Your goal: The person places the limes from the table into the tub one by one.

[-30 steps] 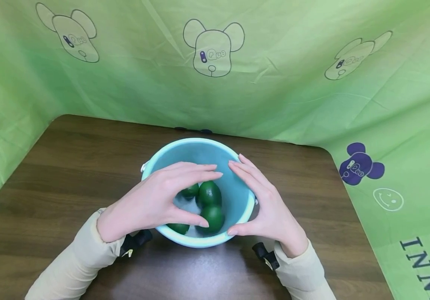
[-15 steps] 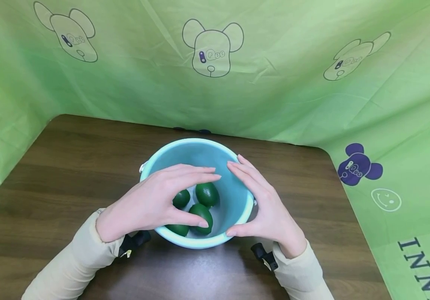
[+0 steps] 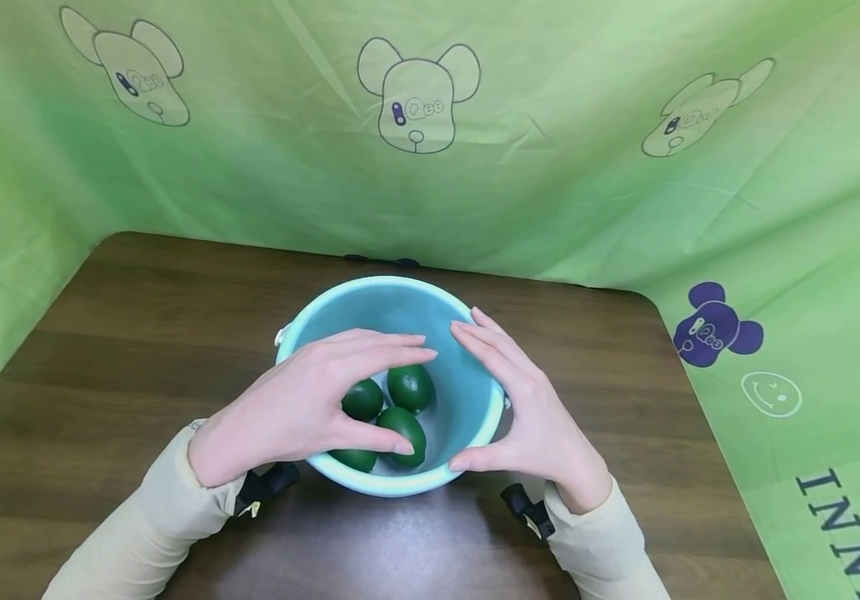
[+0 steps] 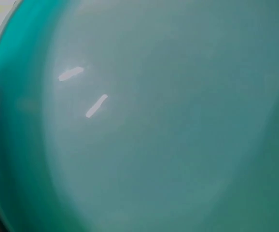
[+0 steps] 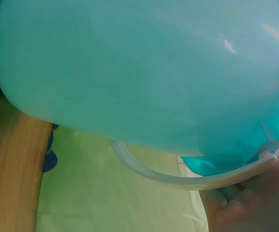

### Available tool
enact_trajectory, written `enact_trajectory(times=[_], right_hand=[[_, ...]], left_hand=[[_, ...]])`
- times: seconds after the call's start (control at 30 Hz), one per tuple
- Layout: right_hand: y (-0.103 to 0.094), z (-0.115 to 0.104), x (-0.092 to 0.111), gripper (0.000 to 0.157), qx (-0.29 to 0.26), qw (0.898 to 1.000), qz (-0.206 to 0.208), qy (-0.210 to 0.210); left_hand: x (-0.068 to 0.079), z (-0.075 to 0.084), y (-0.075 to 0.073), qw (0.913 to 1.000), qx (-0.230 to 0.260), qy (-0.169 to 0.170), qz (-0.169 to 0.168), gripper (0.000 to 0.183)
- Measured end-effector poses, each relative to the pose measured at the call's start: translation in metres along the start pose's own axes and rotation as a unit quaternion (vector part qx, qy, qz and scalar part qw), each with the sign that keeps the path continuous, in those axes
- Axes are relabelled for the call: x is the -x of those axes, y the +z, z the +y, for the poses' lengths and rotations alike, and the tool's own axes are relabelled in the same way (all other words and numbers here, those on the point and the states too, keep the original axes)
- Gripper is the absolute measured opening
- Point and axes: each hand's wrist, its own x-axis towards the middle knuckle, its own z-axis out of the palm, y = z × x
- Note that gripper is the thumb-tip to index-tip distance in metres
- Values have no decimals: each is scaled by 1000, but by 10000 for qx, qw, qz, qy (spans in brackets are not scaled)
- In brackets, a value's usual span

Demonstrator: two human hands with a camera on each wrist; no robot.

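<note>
A light blue bucket (image 3: 486, 417) stands on the table with several dark green, oval, glossy fruits (image 3: 411, 388) inside, which look like avocados. My left hand (image 3: 310, 396) spans the bucket's left side, fingers extended over the opening and thumb apart, overlapping one fruit. Part of the left rim and some of the fruit are hidden under it. On the other side, my right hand (image 3: 523, 400) has its fingertips over the right rim and its thumb at the near rim, fingers nearly straight. In the right wrist view, the right hand (image 5: 241, 205) appears beyond the bucket's handle (image 5: 188, 182). Neither hand holds a fruit.
The brown wooden table (image 3: 137, 333) extends to both sides of the bucket. A green printed cloth (image 3: 550, 192) hangs behind it and along the sides. In the left wrist view, the bucket's outer wall (image 4: 154, 121) fills nearly everything.
Inside the bucket the fruits have rolled leftward and spread apart, then nearly settled. Both hands keep about the same pose; the whole scene has shifted slightly left in view.
</note>
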Motion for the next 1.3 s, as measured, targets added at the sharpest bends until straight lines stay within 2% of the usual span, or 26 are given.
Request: enact_trajectory(times=[0.33,0.6,0.83,1.0,1.17,1.3], right_hand=[[3,0,-1,104,-27,10000,6,30],[2,2,-4,105,-183,9997,-16,151],[-1,2,-5,100,-78,9995,-158,265],[-2,2,-6,101,-81,9995,-168,255],[-4,3,-9,104,-102,9998,47,159],[-10,11,-13,100,43,9998,168,124]], left_hand=[[1,1,-3,9999,25,-132,75,72],[1,-7,-18,9988,-47,-410,275,71],[-2,-23,-33,9966,-78,-593,572,71],[-3,-40,-44,9920,-123,-980,781,70],[-2,-59,-53,9860,-292,-1342,951,71],[-2,-72,-58,9798,-332,-1663,1059,73]])
